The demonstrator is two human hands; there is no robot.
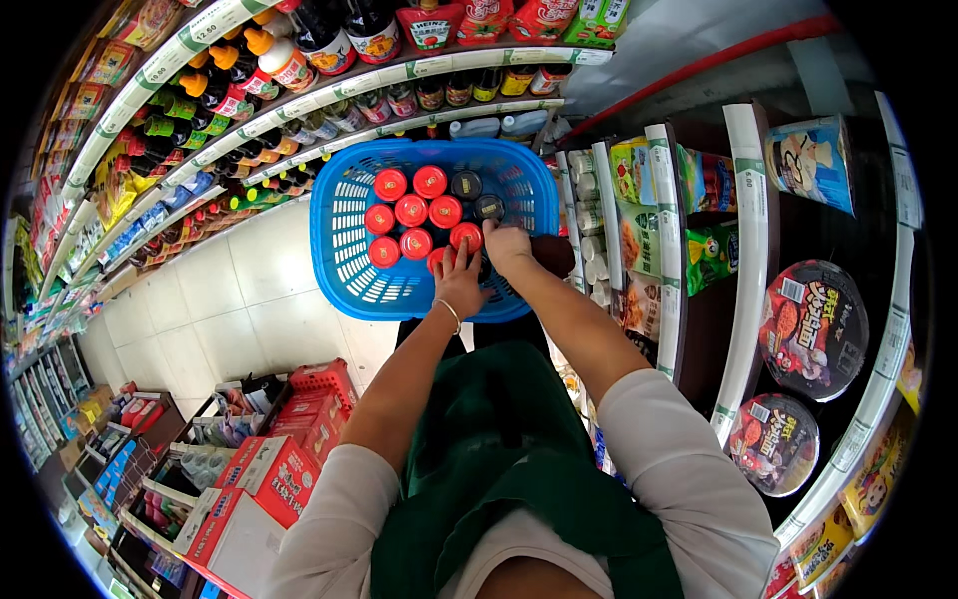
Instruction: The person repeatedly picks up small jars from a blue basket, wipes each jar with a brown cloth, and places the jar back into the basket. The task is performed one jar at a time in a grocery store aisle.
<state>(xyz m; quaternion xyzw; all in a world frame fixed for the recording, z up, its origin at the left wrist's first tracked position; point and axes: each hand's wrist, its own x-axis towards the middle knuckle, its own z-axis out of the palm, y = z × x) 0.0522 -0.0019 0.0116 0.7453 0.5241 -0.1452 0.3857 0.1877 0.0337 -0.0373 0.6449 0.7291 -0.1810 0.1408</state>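
A blue plastic shopping basket (435,308) lies before me, holding several red-lidded jars (412,210) grouped at its left and middle. Two dark-lidded jars (466,185) stand toward its right side. My left hand (460,287), with a bracelet at the wrist, reaches over the basket's near right part, its fingers spread on red lids. Right beside it, my right hand (507,245) is at the jars, fingertips close to the lower dark lid; its grip is partly hidden. Something dark (552,256) shows at the basket's right edge beside my right wrist.
Shelves of sauce bottles (288,64) curve along the far and left sides. At the right, shelves hold packets and instant noodle bowls (813,329). Red cartons (254,517) and a red crate (329,378) stand at the lower left. Pale floor tiles (254,277) show left of the basket.
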